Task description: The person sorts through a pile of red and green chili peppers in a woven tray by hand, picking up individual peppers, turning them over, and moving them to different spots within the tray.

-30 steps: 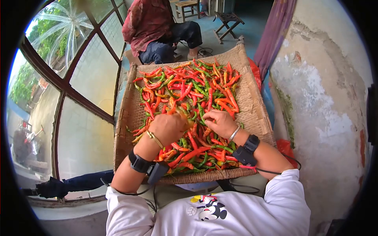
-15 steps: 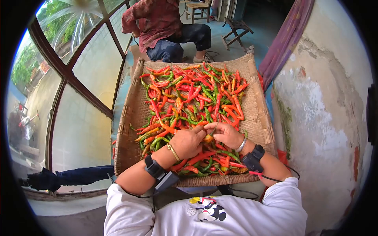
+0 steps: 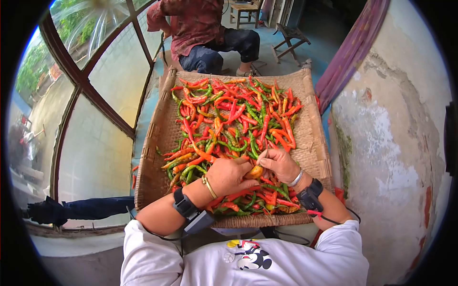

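A woven tray (image 3: 318,143) in front of me holds a heap of red, green and orange chili peppers (image 3: 234,114). Over the near half of the heap, my left hand (image 3: 229,177) is closed around a yellow-orange chili pepper (image 3: 255,172), whose rounded part shows between the two hands. My right hand (image 3: 282,166) pinches with thumb and forefinger at the upper end of that pepper, where its thin stem is. The fingertips partly hide the stem.
Beyond the tray sits a person in a red patterned shirt (image 3: 198,28). A folding stool (image 3: 290,40) and a wooden chair (image 3: 244,12) stand farther back. Windows (image 3: 100,148) and a dark umbrella (image 3: 95,208) are on the left, a peeling wall (image 3: 381,143) and purple curtain (image 3: 350,52) on the right.
My right hand has shifted slightly right, and more of the yellow-orange pepper shows between my hands. The left hand stays closed near the same spot. The view has tilted a little.
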`<control>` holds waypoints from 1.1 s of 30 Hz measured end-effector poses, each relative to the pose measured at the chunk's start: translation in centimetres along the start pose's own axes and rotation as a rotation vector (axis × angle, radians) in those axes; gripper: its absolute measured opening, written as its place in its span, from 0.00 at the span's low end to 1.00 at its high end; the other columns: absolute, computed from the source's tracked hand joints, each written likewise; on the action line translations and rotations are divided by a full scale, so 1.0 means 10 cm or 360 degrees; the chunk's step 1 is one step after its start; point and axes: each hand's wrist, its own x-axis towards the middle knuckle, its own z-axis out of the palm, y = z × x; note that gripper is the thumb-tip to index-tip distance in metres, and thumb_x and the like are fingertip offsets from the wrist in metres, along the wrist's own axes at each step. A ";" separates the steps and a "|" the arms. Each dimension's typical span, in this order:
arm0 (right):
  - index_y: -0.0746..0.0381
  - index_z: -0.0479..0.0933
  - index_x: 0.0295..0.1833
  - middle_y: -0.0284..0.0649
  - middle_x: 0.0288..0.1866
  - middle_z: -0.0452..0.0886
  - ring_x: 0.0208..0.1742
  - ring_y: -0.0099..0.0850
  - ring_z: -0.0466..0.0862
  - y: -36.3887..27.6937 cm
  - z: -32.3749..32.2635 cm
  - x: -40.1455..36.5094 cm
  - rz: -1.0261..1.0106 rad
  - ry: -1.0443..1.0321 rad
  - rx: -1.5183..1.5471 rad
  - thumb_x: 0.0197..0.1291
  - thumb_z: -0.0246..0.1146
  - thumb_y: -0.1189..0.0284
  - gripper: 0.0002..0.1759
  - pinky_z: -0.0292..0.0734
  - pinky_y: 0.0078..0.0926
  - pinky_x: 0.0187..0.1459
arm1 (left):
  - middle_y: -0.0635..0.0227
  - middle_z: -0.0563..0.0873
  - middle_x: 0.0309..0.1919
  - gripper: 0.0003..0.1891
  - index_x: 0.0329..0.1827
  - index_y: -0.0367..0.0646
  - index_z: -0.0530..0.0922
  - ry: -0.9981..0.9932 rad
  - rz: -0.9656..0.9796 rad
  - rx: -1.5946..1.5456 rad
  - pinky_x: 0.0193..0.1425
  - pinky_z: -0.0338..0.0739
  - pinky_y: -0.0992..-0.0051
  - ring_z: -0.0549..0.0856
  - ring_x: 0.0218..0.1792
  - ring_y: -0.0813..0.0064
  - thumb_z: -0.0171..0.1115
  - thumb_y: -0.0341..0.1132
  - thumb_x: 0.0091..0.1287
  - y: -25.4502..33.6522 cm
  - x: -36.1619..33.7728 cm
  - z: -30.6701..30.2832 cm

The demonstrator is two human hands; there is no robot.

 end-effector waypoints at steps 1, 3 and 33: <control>0.62 0.75 0.37 0.34 0.28 0.79 0.22 0.19 0.77 0.09 0.01 0.02 -0.0030 -0.0008 0.0275 0.60 0.57 0.69 0.08 0.74 0.15 0.25 | 0.63 0.78 0.25 0.20 0.36 0.42 0.76 0.0145 -0.0007 -0.0052 0.25 0.74 0.67 0.80 0.24 0.60 0.61 0.51 0.53 0.01 0.00 0.00; 0.62 0.74 0.37 0.35 0.28 0.79 0.23 0.21 0.78 0.18 0.03 0.04 -0.0036 -0.0008 0.0593 0.60 0.56 0.70 0.07 0.75 0.16 0.25 | 0.63 0.80 0.28 0.21 0.46 0.42 0.73 0.0365 -0.0055 -0.0194 0.28 0.76 0.71 0.82 0.28 0.63 0.66 0.41 0.52 0.06 0.01 -0.04; 0.66 0.74 0.39 0.33 0.24 0.78 0.22 0.17 0.76 0.03 -0.02 0.01 0.0059 -0.0194 -0.0075 0.62 0.53 0.70 0.10 0.70 0.11 0.23 | 0.75 0.80 0.24 0.09 0.42 0.36 0.78 0.0501 -0.0396 -0.1529 0.26 0.71 0.85 0.75 0.24 0.90 0.60 0.31 0.61 -0.17 0.07 0.03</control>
